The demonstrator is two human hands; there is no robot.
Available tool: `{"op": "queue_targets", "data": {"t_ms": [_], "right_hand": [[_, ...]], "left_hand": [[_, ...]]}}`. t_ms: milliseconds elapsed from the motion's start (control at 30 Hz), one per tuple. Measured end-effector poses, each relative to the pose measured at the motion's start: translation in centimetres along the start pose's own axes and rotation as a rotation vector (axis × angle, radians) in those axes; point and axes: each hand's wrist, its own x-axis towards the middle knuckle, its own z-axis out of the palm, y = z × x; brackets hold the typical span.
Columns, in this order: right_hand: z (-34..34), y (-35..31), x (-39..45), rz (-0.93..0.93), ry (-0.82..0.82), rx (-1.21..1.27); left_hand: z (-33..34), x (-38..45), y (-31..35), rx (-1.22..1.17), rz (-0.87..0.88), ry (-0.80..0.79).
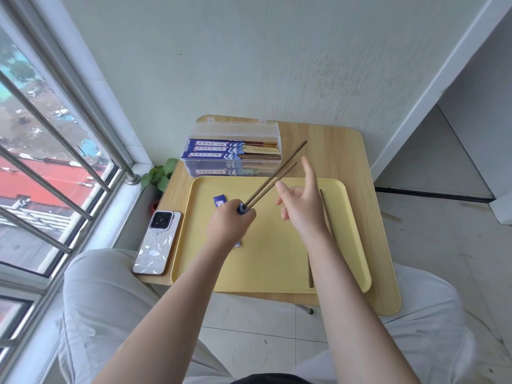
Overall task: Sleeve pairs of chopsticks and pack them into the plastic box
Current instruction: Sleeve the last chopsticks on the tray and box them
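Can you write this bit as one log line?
left hand: grips sleeve with chopsticks | right hand: open | plastic box: part-filled

Both forearms are bare, with no sleeves in view down to the bottom edge. The left hand (231,221) and right hand (300,206) wear no gloves, rings, or watch. Light grey trousers (110,300) of soft, slightly creased cloth cover both legs. A strip of dark cloth (266,379) shows at the bottom edge between the arms.
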Motion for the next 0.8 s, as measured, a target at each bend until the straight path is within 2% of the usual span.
{"op": "queue_targets", "data": {"t_ms": [67, 167, 433, 600, 700, 800], "right_hand": [[-0.5, -0.4, 0.8, -0.067, 0.167, -0.059], [-0.8, -1.0, 2.1, -0.054, 0.253, -0.144], [0.9, -3.0, 2.8, -0.079, 0.123, -0.141], [1.8, -3.9, 4.3, -0.117, 0.230, 0.010], [1.9, -4.6, 5.6, -0.051, 0.187, 0.059], [2.7, -5.1, 7.5, -0.008, 0.116, -0.011]], "left_hand": [[-0.5, 0.3, 0.0, -0.028, 0.013, 0.000], [-1.3, 0.5, 0.2, 0.012, 0.054, -0.005], [-2.6, 1.7, 2.8, 0.144, 0.120, -0.031], [-3.7, 3.5, 3.9, 0.205, 0.150, 0.004], [-4.2, 4.5, 4.3, 0.198, 0.152, 0.000], [-4.6, 5.8, 5.1, 0.220, 0.158, 0.010]]}}
